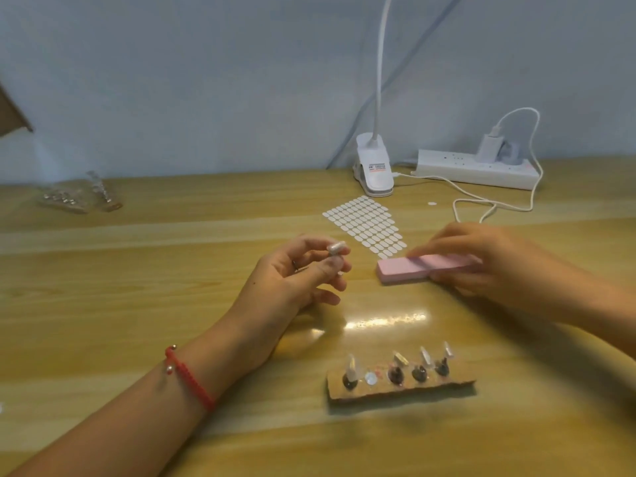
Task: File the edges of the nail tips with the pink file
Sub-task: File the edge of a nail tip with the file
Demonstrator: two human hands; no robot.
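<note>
My left hand [296, 280] is raised above the wooden table and pinches a small pale nail tip [336, 248] between thumb and fingertips. To its right, my right hand [488, 259] grips the far end of the pink file [413, 268], a thick pink block lying low over the table. The file's free end points toward my left hand, a short gap away from the nail tip. In front of me a cork holder [401, 385] carries several more nail tips standing on dark pegs, with one peg spot bare.
A sheet of white oval stickers [366, 223] lies behind the hands. A white clip lamp [373, 166], a power strip [478, 168] and a trailing white cable [481, 204] sit at the back right. Clear bags of small parts [79, 197] rest at the back left.
</note>
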